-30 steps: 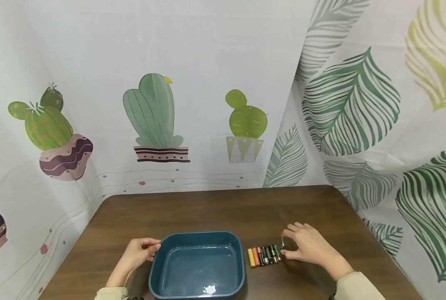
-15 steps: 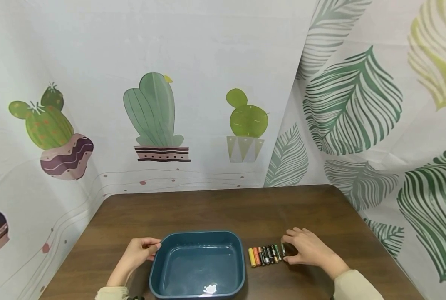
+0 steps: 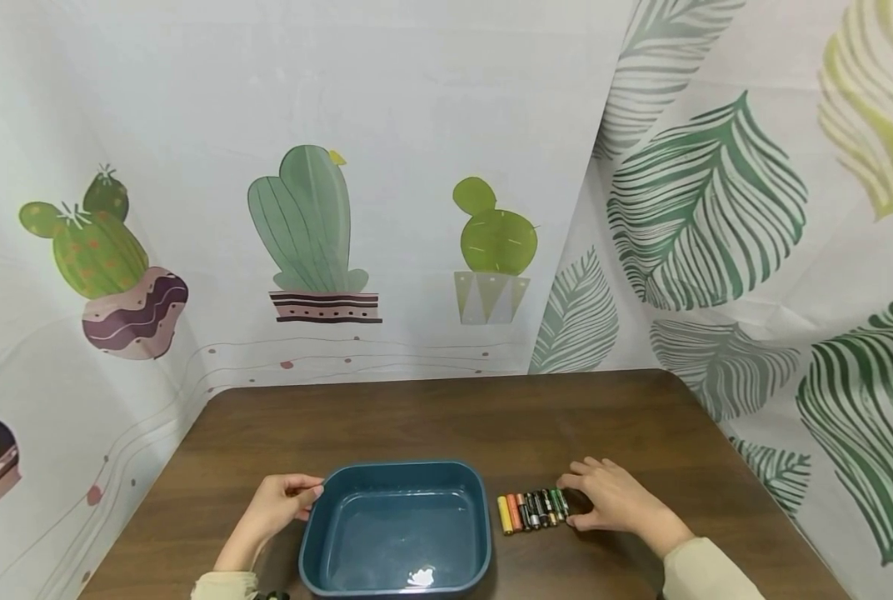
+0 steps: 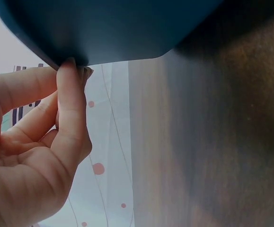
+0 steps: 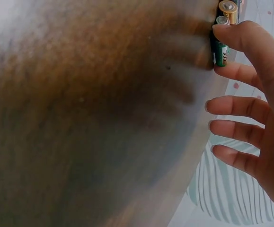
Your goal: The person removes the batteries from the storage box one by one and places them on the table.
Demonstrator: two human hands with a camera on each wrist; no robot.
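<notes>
A deep blue rectangular basin sits at the table's near middle. My left hand pinches its left rim between thumb and fingers; in the left wrist view the thumb lies against the basin's corner. Just right of the basin, several batteries lie side by side in a row, from a yellow one and an orange one through mostly black ones. At the row's right end my right hand pinches a green battery by its two ends, thumb and index finger, other fingers spread.
The brown wooden table reaches back to a white cloth backdrop printed with cacti and leaves. The basin's right wall stands close to the yellow end of the battery row.
My right hand has slid left with the green battery, bringing it up against the right end of the row. The left hand and basin have stayed in place.
</notes>
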